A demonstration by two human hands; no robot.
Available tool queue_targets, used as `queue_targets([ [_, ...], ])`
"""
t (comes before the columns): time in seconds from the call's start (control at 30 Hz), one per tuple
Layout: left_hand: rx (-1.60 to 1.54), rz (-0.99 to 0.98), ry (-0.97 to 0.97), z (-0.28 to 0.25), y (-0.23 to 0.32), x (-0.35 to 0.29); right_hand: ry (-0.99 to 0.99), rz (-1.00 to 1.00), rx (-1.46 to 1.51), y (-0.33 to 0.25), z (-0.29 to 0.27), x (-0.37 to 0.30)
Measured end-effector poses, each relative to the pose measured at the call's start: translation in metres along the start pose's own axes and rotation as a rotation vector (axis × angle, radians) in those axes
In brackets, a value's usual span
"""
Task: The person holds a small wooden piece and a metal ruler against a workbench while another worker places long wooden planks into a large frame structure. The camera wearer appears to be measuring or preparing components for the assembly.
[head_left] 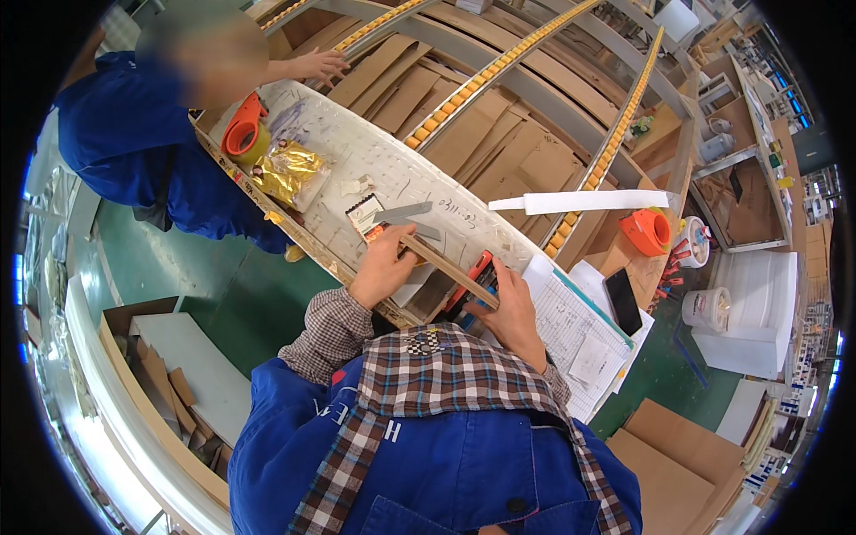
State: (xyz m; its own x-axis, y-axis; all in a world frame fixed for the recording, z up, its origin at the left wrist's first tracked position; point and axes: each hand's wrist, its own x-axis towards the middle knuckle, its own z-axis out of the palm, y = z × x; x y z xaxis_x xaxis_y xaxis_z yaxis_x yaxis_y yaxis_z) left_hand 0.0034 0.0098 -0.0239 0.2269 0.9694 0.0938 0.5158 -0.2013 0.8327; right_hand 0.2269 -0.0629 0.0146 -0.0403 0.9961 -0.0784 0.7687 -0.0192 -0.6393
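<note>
A narrow brown strip [448, 269], like wood or cardboard, slants across in front of my body, above the near edge of a long white-topped bench [417, 183]. Its left end is pinched in my left hand [385, 264]; the other end is gripped by my right hand [514, 312]. Just beyond the strip lies a red-handled tool [473, 275], partly covered, its kind unclear. Close to my left hand are a small spiral notepad [364, 214] and a grey angled metal piece [404, 212]. A clipboard with written sheets [571, 325] sits right of my right hand.
A co-worker in blue [134, 134] stands at the far left. Orange tape dispensers [245, 134] and a gold foil bag [287, 169] are on the bench. Roller rails [499, 67] run behind, over flat cardboard. A phone [623, 301] and white foam strip [588, 201] lie right.
</note>
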Motion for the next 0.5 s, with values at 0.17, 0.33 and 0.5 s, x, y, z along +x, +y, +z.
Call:
queue_targets([
  [0.17, 0.047, 0.01, 0.001, -0.0008, 0.0062, -0.0004, 0.035, -0.019, -0.009, 0.0034, 0.0028, -0.0002],
  [0.33, 0.067, -0.005, -0.012, -0.0004, 0.0058, -0.0003, 0.001, 0.052, 0.005, 0.0036, 0.0023, 0.0013],
  [0.5, 0.029, -0.062, -0.044, -0.0023, 0.0081, 0.0011, -0.009, 0.051, 0.053, 0.0029, -0.002, 0.0032],
])
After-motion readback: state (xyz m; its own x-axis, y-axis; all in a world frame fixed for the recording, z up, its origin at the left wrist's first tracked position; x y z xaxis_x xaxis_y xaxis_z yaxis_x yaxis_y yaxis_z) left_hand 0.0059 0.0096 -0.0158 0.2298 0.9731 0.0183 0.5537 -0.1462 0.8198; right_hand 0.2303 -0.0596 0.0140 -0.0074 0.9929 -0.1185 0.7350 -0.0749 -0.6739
